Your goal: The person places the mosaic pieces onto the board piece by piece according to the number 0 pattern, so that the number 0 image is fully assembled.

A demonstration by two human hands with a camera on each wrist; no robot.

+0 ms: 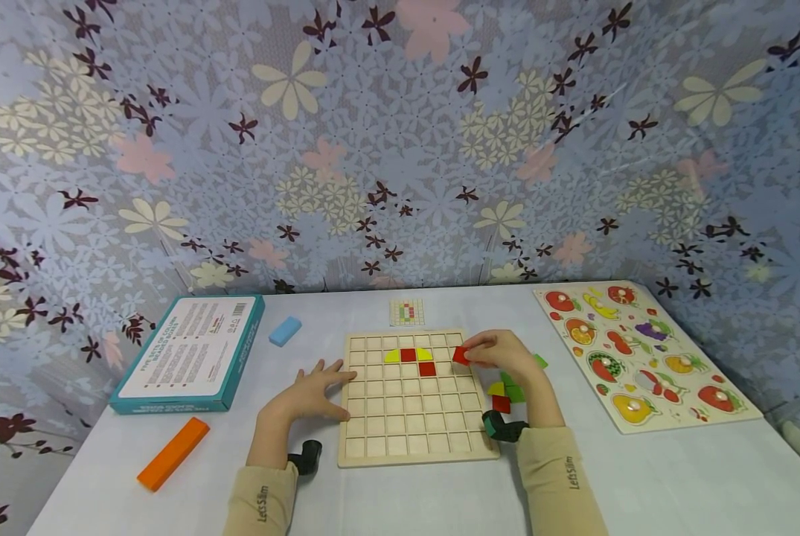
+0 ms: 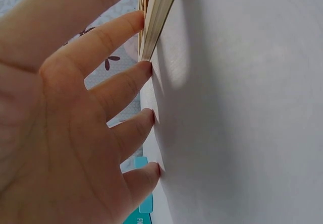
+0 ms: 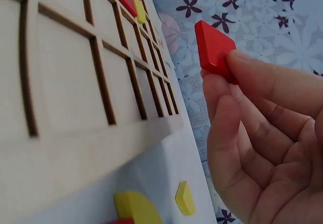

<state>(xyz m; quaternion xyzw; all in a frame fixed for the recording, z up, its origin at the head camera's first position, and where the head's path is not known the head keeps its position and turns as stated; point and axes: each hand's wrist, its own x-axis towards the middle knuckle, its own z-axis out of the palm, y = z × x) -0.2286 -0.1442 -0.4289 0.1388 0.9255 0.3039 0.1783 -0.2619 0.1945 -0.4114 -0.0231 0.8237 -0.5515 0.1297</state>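
Note:
My right hand pinches a red square tile between thumb and fingers, raised over the right edge of a wooden grid board. Two red square tiles, one a red tile in the lower row, and yellow rounded tiles sit in cells near the board's top. Spread along the board's left edge, my left hand touches the rim with its thumb and a finger, other fingertips resting on the table. Beside the board's right edge lie loose pieces: a red tile, green tiles and a yellow tile.
Behind the board lies a small pattern card. A teal box, a blue block and an orange bar are on the left. To the right is a fruit puzzle board. A flowered cloth hangs behind the table.

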